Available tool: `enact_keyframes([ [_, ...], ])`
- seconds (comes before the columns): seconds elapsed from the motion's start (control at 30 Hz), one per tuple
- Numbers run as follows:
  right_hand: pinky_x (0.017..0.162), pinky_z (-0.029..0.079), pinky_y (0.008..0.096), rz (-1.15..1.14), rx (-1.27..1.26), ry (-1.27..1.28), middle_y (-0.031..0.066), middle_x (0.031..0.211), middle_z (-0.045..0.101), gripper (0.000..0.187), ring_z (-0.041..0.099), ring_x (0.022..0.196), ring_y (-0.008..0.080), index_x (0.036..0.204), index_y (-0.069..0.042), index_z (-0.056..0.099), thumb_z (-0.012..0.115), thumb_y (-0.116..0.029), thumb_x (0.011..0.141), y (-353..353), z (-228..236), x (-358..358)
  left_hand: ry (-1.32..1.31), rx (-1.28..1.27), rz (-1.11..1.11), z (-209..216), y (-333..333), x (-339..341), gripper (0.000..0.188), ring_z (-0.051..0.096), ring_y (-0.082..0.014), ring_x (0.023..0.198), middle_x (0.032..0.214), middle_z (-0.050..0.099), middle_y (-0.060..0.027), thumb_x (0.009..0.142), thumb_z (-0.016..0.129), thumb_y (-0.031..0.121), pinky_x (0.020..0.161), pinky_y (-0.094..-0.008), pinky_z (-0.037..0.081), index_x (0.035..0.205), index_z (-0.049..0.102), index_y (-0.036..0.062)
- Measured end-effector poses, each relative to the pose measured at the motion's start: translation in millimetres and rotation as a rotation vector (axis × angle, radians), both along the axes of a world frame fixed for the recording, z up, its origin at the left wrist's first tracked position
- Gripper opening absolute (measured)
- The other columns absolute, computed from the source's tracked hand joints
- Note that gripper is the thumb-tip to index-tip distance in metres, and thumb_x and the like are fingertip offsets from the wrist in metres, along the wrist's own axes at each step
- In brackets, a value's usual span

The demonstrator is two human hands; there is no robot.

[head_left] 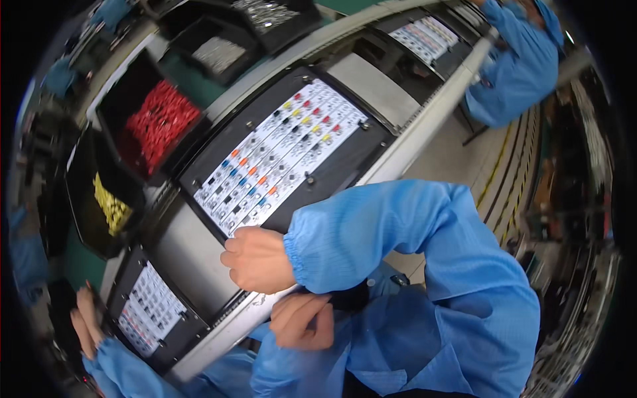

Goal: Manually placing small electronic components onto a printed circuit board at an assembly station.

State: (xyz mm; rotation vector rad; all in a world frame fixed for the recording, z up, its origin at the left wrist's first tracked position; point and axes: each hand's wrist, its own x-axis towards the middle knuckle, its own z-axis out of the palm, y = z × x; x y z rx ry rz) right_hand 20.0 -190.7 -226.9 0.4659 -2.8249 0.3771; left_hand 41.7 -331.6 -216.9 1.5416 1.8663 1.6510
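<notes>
My right hand (255,260) is closed, knuckles up, over the near edge of the line, beside the near-left corner of a white circuit board panel (265,169). The panel lies in a black carrier tray (332,174) and bears rows of small red, yellow, black, blue and orange parts. Just below the right hand, my left hand (302,323) is curled closed in front of my body, off the line. Whatever either hand may hold is hidden by the fingers. Both arms wear blue sleeves.
Black bins of red parts (162,119), yellow parts (111,204) and silvery parts (219,54) stand along the far side. Another panel in its carrier (152,308) sits at the lower left, near another person's hands (85,322). A blue-sleeved person (514,66) is at the upper right.
</notes>
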Motion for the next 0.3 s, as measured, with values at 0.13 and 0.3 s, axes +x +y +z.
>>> enact_keyframes([
  [0.13,0.068,0.045,0.0343,-0.058,0.005,-0.057,0.0028,0.079,0.057,0.008,0.057,0.082,0.0212,0.063,-0.012,0.068,0.064,-0.018,0.064,-7,8,-5,0.087,-0.069,0.182,6,-36,-19,0.012,0.062,-0.024,0.065,0.069,0.065,-0.0125,0.075,0.058,-0.008,0.065,-0.0325,0.05,0.083,0.064,-0.0022],
  [0.3,0.071,0.049,0.0356,-0.039,0.031,-0.182,0.0063,0.083,0.061,0.01,0.06,0.088,0.0227,0.069,-0.01,0.071,0.066,-0.016,0.063,-30,-1,-37,0.172,0.023,0.679,-17,-111,-108,0.006,0.05,-0.0188,0.073,0.081,0.056,-0.0136,0.085,0.053,-0.008,0.068,-0.0277,0.042,0.082,0.059,-0.0062],
])
